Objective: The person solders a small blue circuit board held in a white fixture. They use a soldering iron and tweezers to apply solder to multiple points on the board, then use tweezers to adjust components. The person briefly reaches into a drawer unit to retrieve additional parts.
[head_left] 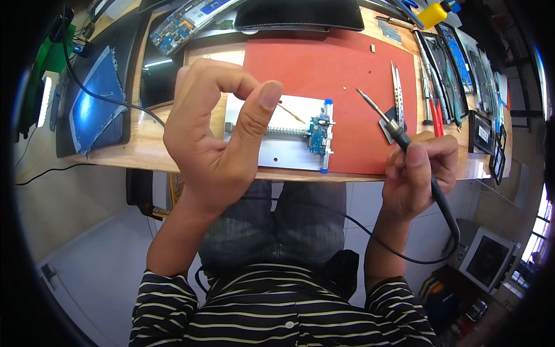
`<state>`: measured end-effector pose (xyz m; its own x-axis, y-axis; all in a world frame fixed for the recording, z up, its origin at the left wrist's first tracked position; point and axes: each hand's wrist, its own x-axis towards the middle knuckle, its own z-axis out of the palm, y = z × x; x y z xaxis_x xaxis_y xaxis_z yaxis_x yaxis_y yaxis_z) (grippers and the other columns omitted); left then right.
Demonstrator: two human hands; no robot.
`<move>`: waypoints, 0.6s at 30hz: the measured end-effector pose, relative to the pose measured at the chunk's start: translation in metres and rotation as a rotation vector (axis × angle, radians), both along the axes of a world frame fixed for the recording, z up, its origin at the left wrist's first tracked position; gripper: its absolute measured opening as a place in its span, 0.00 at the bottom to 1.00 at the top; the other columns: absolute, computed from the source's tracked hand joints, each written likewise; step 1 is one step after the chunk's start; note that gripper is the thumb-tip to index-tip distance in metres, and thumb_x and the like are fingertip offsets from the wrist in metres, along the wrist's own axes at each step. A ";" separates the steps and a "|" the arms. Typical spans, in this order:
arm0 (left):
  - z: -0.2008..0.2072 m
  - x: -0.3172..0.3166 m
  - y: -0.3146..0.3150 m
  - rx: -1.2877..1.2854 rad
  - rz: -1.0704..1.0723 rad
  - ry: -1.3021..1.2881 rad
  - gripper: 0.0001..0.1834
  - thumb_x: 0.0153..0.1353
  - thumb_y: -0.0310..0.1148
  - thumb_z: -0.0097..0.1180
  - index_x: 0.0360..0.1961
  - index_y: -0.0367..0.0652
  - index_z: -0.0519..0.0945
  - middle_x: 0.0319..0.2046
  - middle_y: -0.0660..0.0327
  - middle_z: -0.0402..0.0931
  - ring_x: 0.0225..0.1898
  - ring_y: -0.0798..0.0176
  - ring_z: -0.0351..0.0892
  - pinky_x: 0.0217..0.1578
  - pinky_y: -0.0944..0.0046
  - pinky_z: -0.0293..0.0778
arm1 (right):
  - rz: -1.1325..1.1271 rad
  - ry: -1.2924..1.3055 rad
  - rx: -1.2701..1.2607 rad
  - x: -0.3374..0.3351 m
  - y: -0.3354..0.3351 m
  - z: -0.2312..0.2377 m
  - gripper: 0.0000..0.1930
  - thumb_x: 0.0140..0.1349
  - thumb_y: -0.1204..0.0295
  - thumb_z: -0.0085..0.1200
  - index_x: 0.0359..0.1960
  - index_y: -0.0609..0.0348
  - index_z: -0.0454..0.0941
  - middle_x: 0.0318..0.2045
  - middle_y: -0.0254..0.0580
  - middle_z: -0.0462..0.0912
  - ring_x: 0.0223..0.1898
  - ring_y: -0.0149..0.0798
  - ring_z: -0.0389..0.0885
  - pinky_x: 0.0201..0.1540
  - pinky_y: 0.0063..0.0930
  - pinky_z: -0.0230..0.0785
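My left hand (222,127) is raised over the left part of a silver board holder (286,157), with its thumb and forefinger pinched on a thin tan stick (292,113). The stick slants down to the right, its tip near a small blue circuit board (317,136). That board sits at the holder's right end, between blue-capped jaws; a spring-wrapped rod runs leftward from it. In my right hand (417,173) is a soldering iron (399,134), held like a pen. Its metal tip points up and left, above the red mat and apart from the board.
A red mat (300,69) covers the middle of the wooden bench. Tweezers (397,87) lie on its right side. Farther right are screwdrivers, red-handled pliers (436,118) and phone parts. An opened phone (179,32) and a dark tablet (298,14) lie at the back. The iron's cable loops by my right forearm.
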<state>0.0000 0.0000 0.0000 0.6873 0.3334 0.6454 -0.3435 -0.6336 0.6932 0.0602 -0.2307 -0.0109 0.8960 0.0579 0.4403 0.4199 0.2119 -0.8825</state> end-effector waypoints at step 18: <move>-0.008 -0.007 -0.014 0.086 -0.102 0.010 0.09 0.56 0.27 0.70 0.34 0.38 0.82 0.31 0.62 0.75 0.37 0.65 0.69 0.41 0.66 0.66 | 0.022 0.029 0.050 -0.005 0.000 -0.005 0.09 0.59 0.80 0.56 0.28 0.61 0.65 0.19 0.46 0.75 0.13 0.26 0.65 0.14 0.17 0.60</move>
<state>-0.0066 -0.0139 -0.0082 0.7211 0.2055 0.6617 -0.4028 -0.6527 0.6416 0.0554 -0.2307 -0.0163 0.9073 0.0560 0.4168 0.3890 0.2648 -0.8823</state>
